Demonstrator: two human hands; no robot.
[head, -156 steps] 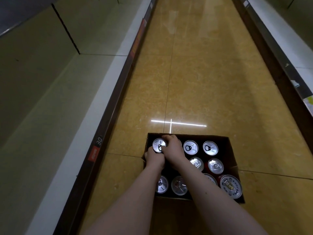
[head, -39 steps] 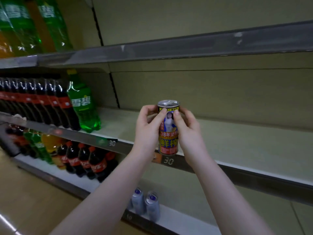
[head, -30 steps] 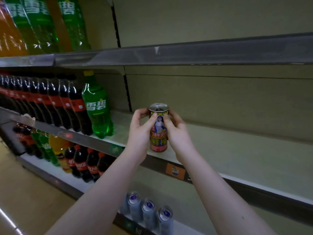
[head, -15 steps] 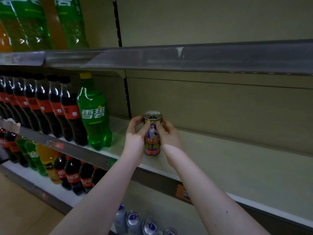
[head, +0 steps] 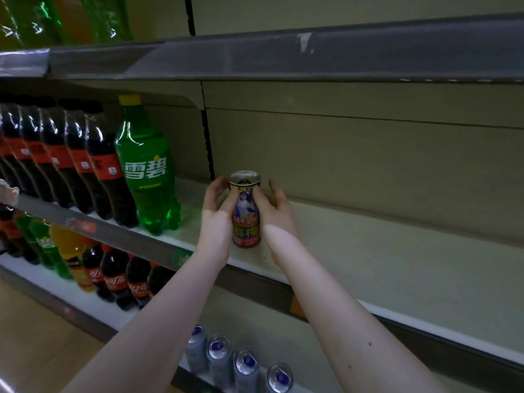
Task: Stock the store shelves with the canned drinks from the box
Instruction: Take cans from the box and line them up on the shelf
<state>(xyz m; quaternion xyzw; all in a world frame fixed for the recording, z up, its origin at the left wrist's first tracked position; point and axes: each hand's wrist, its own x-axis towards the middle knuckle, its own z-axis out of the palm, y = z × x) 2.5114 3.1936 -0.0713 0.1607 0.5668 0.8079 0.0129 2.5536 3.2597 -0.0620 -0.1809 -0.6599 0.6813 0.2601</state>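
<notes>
Steadying the can [head: 245, 211] upright at frame centre, the left hand [head: 218, 219] and right hand [head: 276, 214] curl their fingers [head: 214, 190] round its sides, thumbs on the label, likely so it lands flat near the front of the shelf [head: 368, 251], right of the green bottle [head: 147, 180].

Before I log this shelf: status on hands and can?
Left hand, right hand grip the can. Can upright at shelf. Green bottle left, clear of it.
</notes>
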